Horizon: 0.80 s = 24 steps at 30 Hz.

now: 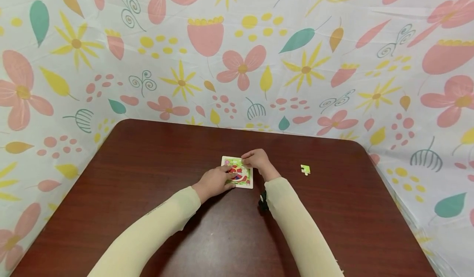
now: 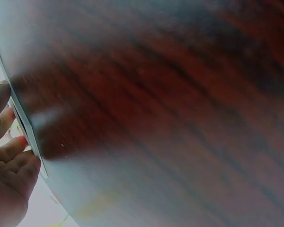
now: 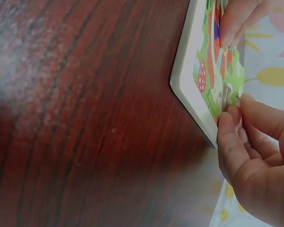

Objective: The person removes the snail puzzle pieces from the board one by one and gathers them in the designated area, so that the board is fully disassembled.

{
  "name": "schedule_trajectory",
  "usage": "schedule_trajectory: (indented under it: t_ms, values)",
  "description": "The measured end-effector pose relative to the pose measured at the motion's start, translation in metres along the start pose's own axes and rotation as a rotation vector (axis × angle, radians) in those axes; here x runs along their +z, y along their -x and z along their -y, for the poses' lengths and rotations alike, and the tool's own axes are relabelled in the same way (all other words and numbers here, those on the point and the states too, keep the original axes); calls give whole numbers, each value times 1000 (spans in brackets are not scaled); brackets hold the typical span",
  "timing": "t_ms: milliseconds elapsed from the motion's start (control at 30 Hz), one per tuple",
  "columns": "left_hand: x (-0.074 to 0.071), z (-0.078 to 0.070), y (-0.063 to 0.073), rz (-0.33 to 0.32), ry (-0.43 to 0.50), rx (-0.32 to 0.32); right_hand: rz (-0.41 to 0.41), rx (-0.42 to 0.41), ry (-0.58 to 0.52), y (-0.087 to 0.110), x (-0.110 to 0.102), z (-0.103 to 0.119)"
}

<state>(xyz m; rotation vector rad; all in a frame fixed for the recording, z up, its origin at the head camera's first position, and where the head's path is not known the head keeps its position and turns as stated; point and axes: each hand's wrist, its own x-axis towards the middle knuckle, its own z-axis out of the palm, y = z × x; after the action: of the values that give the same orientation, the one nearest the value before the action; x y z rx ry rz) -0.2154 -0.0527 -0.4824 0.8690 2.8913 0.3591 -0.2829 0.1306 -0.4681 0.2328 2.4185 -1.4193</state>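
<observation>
A square jigsaw board [image 1: 249, 182] with a white border and a bright red, green and blue picture lies on the table. My left hand [image 1: 213, 182] rests on its left part, fingers extended over the picture and thumb at the lower edge. At the board's upper right corner is my right hand [image 1: 256, 160]. Its thumb and fingertips pinch a green puzzle piece [image 3: 235, 78], which stands tilted above the picture in the right wrist view; part of it is hidden by the fingers. The left wrist view shows the left hand [image 2: 12, 170] against the board's thin edge.
A loose green puzzle piece [image 1: 305, 169] lies on the dark wooden table [image 1: 177, 145], to the right of the board. Behind the table hangs a floral cloth [image 1: 207, 71]. A black object [image 1: 263, 202] shows beneath the right wrist.
</observation>
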Motion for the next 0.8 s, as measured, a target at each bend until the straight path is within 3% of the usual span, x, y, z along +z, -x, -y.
schedule_trajectory:
  t_ms: [800]
  values:
    - [0, -1, 0, -10, -6, -5, -14, -72, 81, 4, 3, 0]
